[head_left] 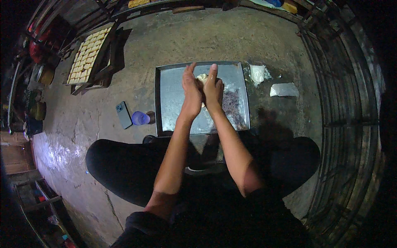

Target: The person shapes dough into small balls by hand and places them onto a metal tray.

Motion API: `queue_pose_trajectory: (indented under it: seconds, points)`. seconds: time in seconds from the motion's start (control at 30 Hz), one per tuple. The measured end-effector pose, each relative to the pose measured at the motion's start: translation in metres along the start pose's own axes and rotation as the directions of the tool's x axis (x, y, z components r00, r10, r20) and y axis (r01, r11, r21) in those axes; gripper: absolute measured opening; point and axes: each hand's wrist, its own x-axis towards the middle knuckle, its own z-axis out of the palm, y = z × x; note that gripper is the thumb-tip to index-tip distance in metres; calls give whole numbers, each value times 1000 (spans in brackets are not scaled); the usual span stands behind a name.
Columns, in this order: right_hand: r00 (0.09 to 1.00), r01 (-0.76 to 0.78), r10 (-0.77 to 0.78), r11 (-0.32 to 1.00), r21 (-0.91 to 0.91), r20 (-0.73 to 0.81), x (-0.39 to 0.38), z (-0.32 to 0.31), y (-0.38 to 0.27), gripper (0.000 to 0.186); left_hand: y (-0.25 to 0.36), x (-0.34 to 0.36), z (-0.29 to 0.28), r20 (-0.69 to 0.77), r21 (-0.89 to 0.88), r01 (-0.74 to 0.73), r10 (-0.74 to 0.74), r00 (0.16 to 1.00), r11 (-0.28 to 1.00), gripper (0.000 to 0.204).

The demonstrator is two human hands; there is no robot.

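Between my two palms sits a pale lump of dough (202, 77), its top showing between the fingers and a bit lower down near the wrists. My left hand (192, 93) presses on it from the left, fingers pointing away from me. From the right my right hand (213, 89) closes against it, thumb up and fingers curled to the side. Both hands are over a shallow metal tray (173, 105) on the floor, its surface dusted with white powder. Much of the dough is hidden by the hands.
Right of the tray lie a bag of white powder (257, 74) and a white packet (284, 89). On the left are a phone (123, 115), a purple cup (141, 118) and a tray of pale dough pieces (87, 56). Dark metal racks (347, 124) line the right side.
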Motion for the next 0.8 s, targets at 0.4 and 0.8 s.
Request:
queue_pose_trajectory:
  seconds: [0.4,0.8]
  points:
    - [879,-114,-114,892,437,462,-12,16,8,90,0,8,-12,-87,-572,-11,-47,995,820,80]
    - [935,209,-245,965,157,256,-10,-7,1,83,-11,-11,1,179,-377,-50,125,976,925,92]
